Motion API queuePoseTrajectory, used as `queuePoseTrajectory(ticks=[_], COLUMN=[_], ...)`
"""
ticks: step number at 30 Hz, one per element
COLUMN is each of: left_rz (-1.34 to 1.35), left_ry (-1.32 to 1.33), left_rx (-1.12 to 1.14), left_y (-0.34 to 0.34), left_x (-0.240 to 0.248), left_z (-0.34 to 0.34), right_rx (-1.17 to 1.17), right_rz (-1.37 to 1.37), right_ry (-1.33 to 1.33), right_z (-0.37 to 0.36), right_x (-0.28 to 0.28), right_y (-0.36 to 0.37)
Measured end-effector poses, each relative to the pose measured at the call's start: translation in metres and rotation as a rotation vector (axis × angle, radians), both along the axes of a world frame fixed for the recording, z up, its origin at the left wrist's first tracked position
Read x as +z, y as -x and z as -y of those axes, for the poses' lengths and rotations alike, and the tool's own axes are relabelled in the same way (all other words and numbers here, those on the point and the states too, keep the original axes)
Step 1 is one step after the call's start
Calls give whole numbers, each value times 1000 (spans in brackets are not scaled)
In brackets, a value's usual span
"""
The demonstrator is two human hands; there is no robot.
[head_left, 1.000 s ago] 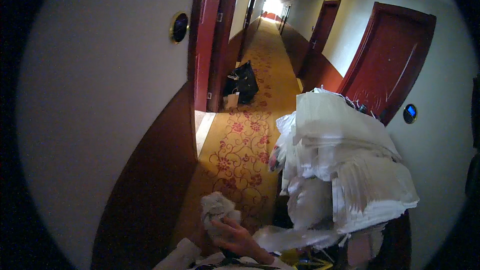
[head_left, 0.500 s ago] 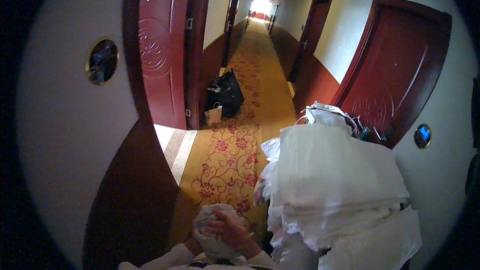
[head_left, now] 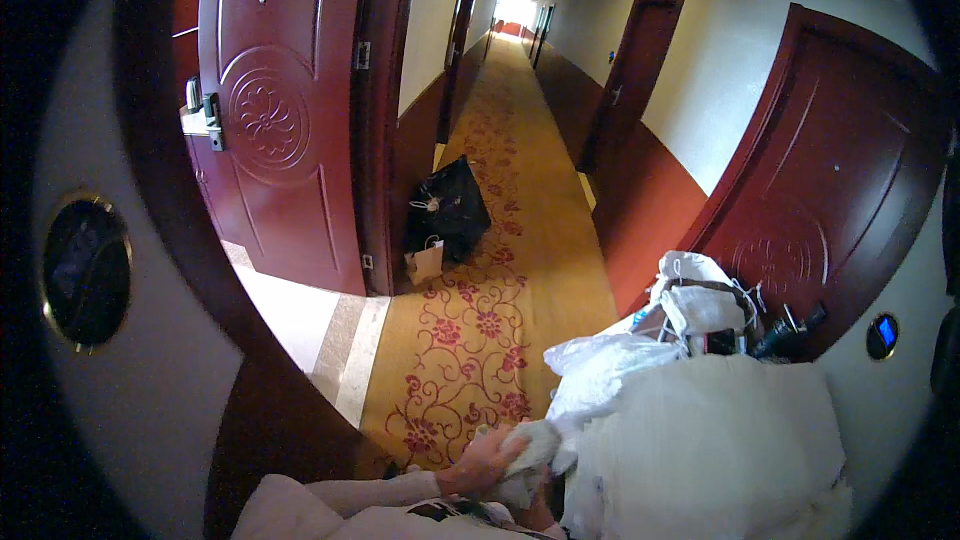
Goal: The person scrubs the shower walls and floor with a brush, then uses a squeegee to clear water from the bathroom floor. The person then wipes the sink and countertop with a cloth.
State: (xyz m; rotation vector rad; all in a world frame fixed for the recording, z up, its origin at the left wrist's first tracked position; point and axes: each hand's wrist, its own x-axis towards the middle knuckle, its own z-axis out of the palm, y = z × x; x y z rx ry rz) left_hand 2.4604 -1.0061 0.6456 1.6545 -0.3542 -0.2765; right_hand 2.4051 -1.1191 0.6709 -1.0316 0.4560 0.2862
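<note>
A crumpled whitish bundle (head_left: 532,462), cloth-like in look, is held low in front of me beside the linen stack. My left hand (head_left: 485,464) is pressed over its left side with the fingers closed against it. Below it, my right hand (head_left: 541,514) grips the underside, mostly hidden by the bundle. Right beside the hands is a tall stack of folded white linen (head_left: 720,440). Along the stack's far left edge lies a clear-white plastic bag (head_left: 610,355).
Behind the linen stand a white drawstring bag (head_left: 700,305) and dark bottles (head_left: 785,330). Ahead by the left wall, a black bag (head_left: 455,210) and a small paper bag (head_left: 425,262) rest on the patterned carpet (head_left: 480,330). A red door (head_left: 290,120) stands open on the left.
The bundle and both hands have shifted right, up against the linen stack. My view has moved forward, bringing the open door's handle and the items behind the linen into sight.
</note>
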Motion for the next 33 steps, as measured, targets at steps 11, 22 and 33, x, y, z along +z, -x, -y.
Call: queuePoseTrajectory(ticks=[11, 22, 33], left_rz=[41, 187, -2], left_ry=[-159, -53, 1425], left_rx=[192, 364, 991], left_y=[-157, -373, -347], left_x=[-6, -3, -17], left_z=[-76, -241, -443], right_rx=[-15, 249, 1139], right_rz=[66, 859, 1067], right_ry=[64, 623, 300], right_z=[-75, -224, -502], right_x=[-20, -24, -20], right_y=[-187, -502, -576])
